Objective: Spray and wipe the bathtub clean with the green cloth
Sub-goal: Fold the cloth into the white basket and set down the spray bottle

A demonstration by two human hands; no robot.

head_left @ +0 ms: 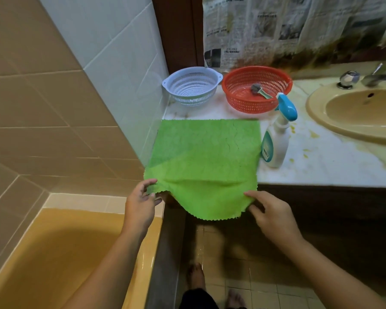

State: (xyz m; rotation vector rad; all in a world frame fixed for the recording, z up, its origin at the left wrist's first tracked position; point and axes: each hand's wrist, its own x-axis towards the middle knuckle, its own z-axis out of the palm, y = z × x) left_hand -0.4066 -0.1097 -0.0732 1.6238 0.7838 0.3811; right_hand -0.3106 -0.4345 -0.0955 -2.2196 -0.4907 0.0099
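Presently, square green fleecy cloth [205, 152], likely soft, light, limp: fingers [253, 194] of left hand [140, 202] and right hand [271, 211] pinch its near corners.

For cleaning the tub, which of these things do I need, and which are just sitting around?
Needed: square green textured cloth; white spray bottle with blue trigger; yellow bathtub.
Lying about: white plastic colander; red plastic basket; beige washbasin.
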